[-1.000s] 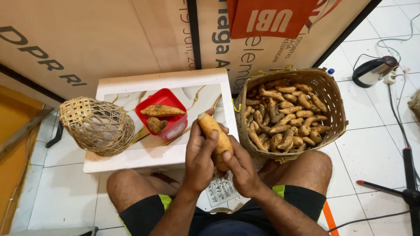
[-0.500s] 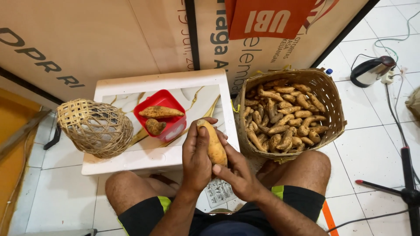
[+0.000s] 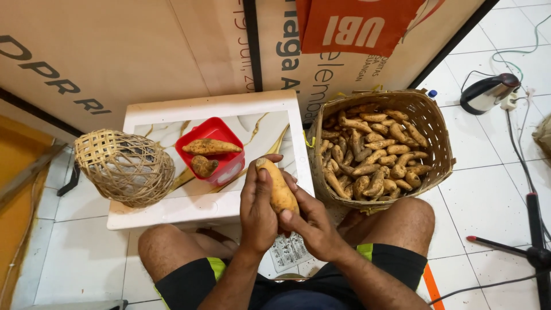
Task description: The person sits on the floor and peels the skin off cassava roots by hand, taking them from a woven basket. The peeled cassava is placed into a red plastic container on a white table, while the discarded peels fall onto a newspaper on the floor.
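The person sits on the tiled floor, bare knees spread, and both hands meet just above the lap. The left hand point(image 3: 258, 209) is wrapped around a pale orange sweet potato point(image 3: 278, 186), fingers curled along its left side, while the right hand point(image 3: 313, 227) cups it from below and the right, thumb pressed to its lower end. The tuber stands nearly upright, tilted a little to the left, its top just over the near edge of the low white table point(image 3: 172, 209).

On that table sits a red square bowl point(image 3: 229, 166) with two more sweet potatoes in it (one lying across the rim, one tucked down inside). At the table's left end a small woven basket point(image 3: 126, 169) lies on its side. Just right of the table stands a big round wicker basket point(image 3: 433, 143), heaped with sweet potatoes. Behind everything lean cardboard panels point(image 3: 132, 51), and well off to the right an electric kettle point(image 3: 488, 93) rests on the tiles.
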